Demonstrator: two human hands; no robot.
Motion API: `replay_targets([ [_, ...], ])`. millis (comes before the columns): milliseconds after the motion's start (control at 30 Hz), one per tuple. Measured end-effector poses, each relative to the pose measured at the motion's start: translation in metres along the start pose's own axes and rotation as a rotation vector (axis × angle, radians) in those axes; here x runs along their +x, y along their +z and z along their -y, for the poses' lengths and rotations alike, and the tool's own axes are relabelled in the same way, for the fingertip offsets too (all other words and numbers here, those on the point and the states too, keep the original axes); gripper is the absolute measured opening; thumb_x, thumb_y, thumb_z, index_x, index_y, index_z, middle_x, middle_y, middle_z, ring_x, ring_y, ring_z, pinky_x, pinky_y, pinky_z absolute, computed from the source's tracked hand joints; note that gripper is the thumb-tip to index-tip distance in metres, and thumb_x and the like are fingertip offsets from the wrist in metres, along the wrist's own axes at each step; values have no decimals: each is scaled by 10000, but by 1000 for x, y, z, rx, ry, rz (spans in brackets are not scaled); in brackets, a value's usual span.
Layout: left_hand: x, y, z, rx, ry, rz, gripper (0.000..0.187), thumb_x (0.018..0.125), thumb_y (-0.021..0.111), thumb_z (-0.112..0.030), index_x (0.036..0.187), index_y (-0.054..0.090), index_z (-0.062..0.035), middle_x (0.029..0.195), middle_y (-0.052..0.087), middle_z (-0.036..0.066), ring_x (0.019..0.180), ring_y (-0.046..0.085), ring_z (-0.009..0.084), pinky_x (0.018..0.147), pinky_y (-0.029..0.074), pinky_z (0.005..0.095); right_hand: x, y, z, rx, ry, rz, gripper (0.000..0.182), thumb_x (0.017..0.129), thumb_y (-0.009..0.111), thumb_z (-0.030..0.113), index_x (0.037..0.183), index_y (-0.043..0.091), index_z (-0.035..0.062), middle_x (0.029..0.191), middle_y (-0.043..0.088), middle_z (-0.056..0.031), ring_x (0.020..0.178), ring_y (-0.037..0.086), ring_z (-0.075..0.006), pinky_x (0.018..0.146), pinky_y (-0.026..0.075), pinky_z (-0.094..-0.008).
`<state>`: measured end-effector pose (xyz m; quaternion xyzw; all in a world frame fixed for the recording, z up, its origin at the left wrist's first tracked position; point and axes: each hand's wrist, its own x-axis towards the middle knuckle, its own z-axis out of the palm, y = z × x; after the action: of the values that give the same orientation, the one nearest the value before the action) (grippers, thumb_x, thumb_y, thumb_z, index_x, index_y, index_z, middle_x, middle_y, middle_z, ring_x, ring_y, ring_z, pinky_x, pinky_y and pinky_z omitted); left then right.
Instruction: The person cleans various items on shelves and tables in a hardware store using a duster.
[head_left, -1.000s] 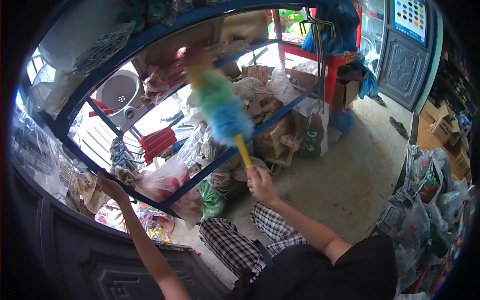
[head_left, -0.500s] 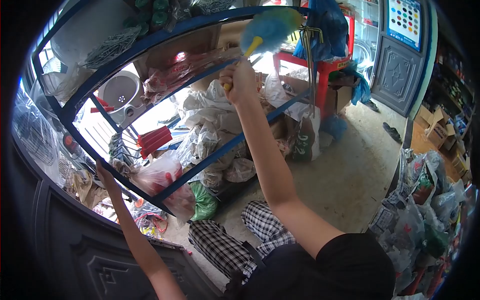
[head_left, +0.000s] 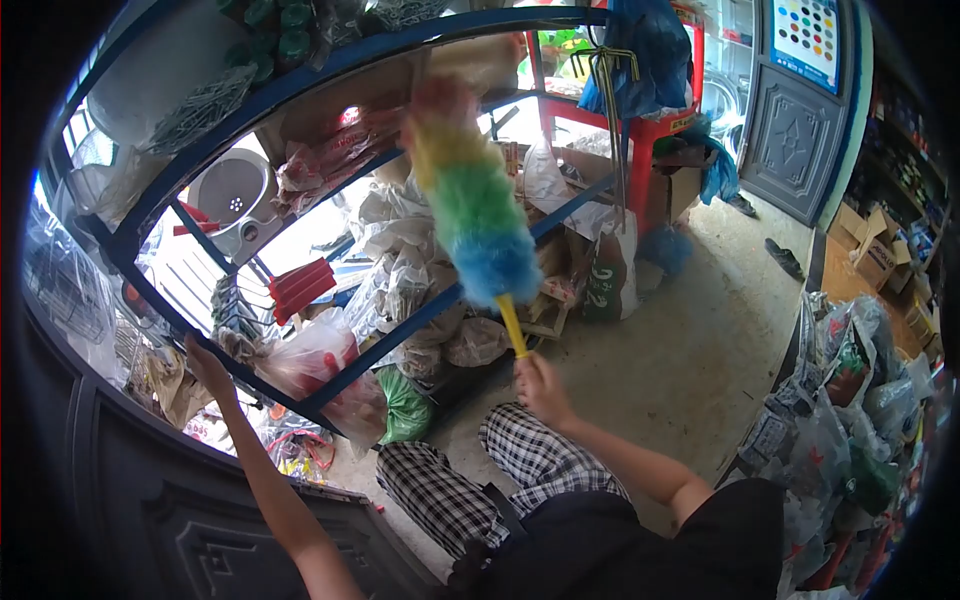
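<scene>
My right hand (head_left: 545, 392) is closed round the yellow handle of a feather duster (head_left: 480, 215), low in front of my knees. The duster's fluffy head, banded blue, green, yellow and red, points up and away, its far end blurred over the shelf. On the left, my left hand (head_left: 207, 370) grips the edge of the blue metal shelf frame (head_left: 278, 398); its fingertips are partly hidden. Near that hand hang a clear plastic bag with red items (head_left: 325, 365) and a bundle of red-handled tools (head_left: 300, 290).
Stuffed plastic bags (head_left: 390, 225) fill the shelf's lower level, with a green bag (head_left: 403, 405) below. A red stand (head_left: 650, 150) is at the back. Bagged goods (head_left: 840, 400) are heaped on the right. A dark panelled door (head_left: 200, 520) borders the left, and sandals (head_left: 784, 258) lie on the floor.
My right hand has come down and back towards my knees with the duster. The duster's head has swung from upper right to over the shelf's middle. My left hand stays on the frame.
</scene>
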<state>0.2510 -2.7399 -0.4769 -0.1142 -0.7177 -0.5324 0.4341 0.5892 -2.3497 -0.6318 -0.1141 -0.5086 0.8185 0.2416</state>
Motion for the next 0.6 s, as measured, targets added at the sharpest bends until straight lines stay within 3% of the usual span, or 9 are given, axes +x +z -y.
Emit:
replay_targets([
  [67, 1, 5, 4, -53, 3, -60, 453, 911, 274, -331, 1042, 495, 41, 857, 541, 90, 679, 494, 179, 635, 400, 299, 15, -42, 3, -533, -140, -167, 218, 859, 446, 205, 787, 499, 6, 551, 473, -47, 489, 459, -116, 452, 367, -271],
  [200, -9, 2, -21, -21, -43, -20, 448, 906, 284, -322, 953, 514, 60, 737, 528, 109, 624, 481, 196, 607, 387, 312, 82, -85, 59, -907, -181, -294, 271, 827, 478, 227, 772, 547, -29, 619, 549, -130, 563, 538, -191, 524, 406, -328],
  [267, -16, 11, -33, 173, 108, -170, 436, 902, 281, -309, 891, 513, 60, 696, 511, 114, 600, 472, 209, 590, 379, 322, 128, -90, 86, -938, -253, -399, 275, 824, 469, 224, 755, 541, -32, 611, 548, -134, 563, 540, -203, 540, 410, -340],
  [333, -12, 25, -28, 291, 337, -370, 416, 894, 279, -280, 802, 505, 57, 627, 462, 105, 558, 438, 219, 553, 358, 339, 188, -104, 102, -766, -243, -418, 314, 837, 443, 256, 743, 534, -30, 595, 545, -126, 551, 536, -211, 516, 398, -338],
  [367, -11, 28, -31, 281, 307, -360, 411, 891, 281, -275, 802, 508, 56, 623, 458, 100, 555, 436, 214, 548, 357, 337, 210, -97, 115, -671, -209, -480, 319, 843, 434, 265, 751, 535, -23, 576, 534, -107, 519, 527, -193, 477, 387, -331],
  [400, -13, 27, -38, 274, 274, -344, 406, 889, 283, -270, 803, 512, 55, 618, 454, 94, 552, 434, 209, 542, 355, 335, 249, -108, 108, -892, -428, -655, 313, 850, 420, 261, 744, 534, -11, 555, 510, -83, 467, 505, -180, 443, 378, -321],
  [467, -15, 20, -27, 349, 220, -287, 397, 887, 287, -266, 835, 530, 44, 643, 478, 86, 559, 451, 190, 544, 368, 315, 295, -99, 113, -530, -236, -739, 285, 852, 406, 250, 807, 524, -5, 540, 479, -77, 437, 484, -185, 408, 362, -342],
  [567, -18, 18, -48, 136, -87, -187, 395, 886, 283, -266, 832, 530, 37, 645, 476, 71, 551, 451, 175, 538, 370, 301, 328, -37, 103, -289, -87, -611, 267, 847, 395, 223, 756, 505, -2, 524, 456, -73, 420, 462, -172, 380, 355, -315],
  [600, -17, 16, -48, 214, -90, -145, 397, 885, 280, -256, 831, 529, 48, 671, 511, 85, 587, 479, 200, 578, 389, 313, 331, -18, 101, -262, -35, -552, 263, 845, 391, 214, 739, 498, -1, 519, 448, -72, 415, 454, -167, 371, 353, -306],
])
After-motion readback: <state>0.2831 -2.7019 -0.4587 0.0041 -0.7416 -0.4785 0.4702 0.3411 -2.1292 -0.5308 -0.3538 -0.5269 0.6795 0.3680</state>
